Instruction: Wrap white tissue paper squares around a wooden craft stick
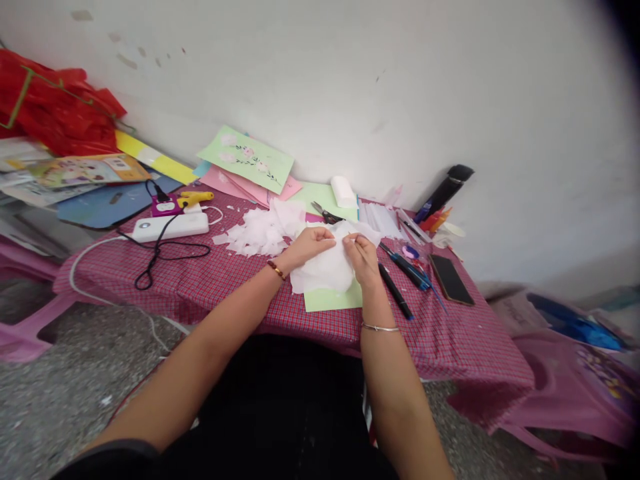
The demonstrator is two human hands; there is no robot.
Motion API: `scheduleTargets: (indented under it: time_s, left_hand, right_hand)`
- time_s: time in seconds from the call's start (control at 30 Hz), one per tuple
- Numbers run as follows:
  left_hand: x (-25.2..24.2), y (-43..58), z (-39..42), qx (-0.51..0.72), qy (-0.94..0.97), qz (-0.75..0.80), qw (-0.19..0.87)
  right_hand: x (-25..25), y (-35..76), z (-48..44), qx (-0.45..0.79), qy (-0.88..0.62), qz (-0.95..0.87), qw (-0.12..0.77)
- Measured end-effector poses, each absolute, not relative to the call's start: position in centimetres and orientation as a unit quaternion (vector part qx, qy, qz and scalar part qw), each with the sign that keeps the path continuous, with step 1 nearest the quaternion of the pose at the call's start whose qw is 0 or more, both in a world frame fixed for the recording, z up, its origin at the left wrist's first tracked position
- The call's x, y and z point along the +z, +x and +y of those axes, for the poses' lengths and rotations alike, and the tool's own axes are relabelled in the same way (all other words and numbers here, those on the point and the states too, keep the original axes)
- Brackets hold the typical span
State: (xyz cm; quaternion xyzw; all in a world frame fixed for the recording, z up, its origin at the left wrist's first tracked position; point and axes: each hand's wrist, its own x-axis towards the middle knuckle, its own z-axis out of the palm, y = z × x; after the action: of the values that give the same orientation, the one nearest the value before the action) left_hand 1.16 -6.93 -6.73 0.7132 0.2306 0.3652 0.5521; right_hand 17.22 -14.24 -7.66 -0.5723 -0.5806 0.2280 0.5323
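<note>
My left hand [311, 244] and my right hand [362, 257] both rest on a sheet of white tissue paper [327, 270] and pinch its upper edge with closed fingers. The tissue lies over a pale green card [333, 299] on a low table covered by a red checked cloth [210, 280]. A heap of cut white tissue pieces [263, 232] sits just left of my left hand. Scissors [326, 215] lie just beyond the tissue. Black and blue pens [400, 277] lie to the right of my right hand.
A white power strip [170, 227], a yellow glue gun [195, 198] and black cable [160, 257] lie at the table's left. Coloured cards [247, 160] lean on the wall. A phone [451, 280] and black bottle [447, 188] are at the right. Pink plastic stools flank the table.
</note>
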Motion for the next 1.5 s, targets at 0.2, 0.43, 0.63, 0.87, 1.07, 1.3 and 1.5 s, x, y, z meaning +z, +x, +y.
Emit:
scheduleTargets:
  time_s: [0.2, 0.43, 0.63, 0.87, 1.07, 1.3, 1.5]
  left_hand:
    - [-6.4, 1.1, -6.9, 0.392, 0.718, 0.246, 0.519]
    - [-6.7, 1.5, -7.2, 0.397, 0.732, 0.255, 0.491]
    - [-6.5, 1.8, -7.2, 0.407, 0.734, 0.260, 0.477]
    - [-5.9, 1.2, -7.5, 0.385, 0.737, 0.251, 0.495]
    - [-5.9, 1.0, -7.2, 0.395, 0.716, 0.291, 0.496]
    - [-5.6, 0.0, -5.9, 0.445, 0.632, 0.321, 0.547]
    - [-5.4, 0.3, -6.2, 0.456, 0.554, 0.273, 0.642]
  right_hand:
    - [-7.9, 16.8, -14.1, 0.202, -0.559, -0.559, 0.578]
    - [-8.2, 16.3, -13.8, 0.198, -0.545, -0.563, 0.590]
    - [-8.0, 16.4, -13.8, 0.184, -0.543, -0.566, 0.592]
    - [-7.8, 16.8, -14.0, 0.165, -0.544, -0.556, 0.606]
    - [-7.6, 16.7, -14.0, 0.156, -0.547, -0.554, 0.608]
    - [-8.1, 17.3, -13.4, 0.130, -0.560, -0.518, 0.634]
    - [-8.0, 17.0, -13.8, 0.162, -0.547, -0.530, 0.628]
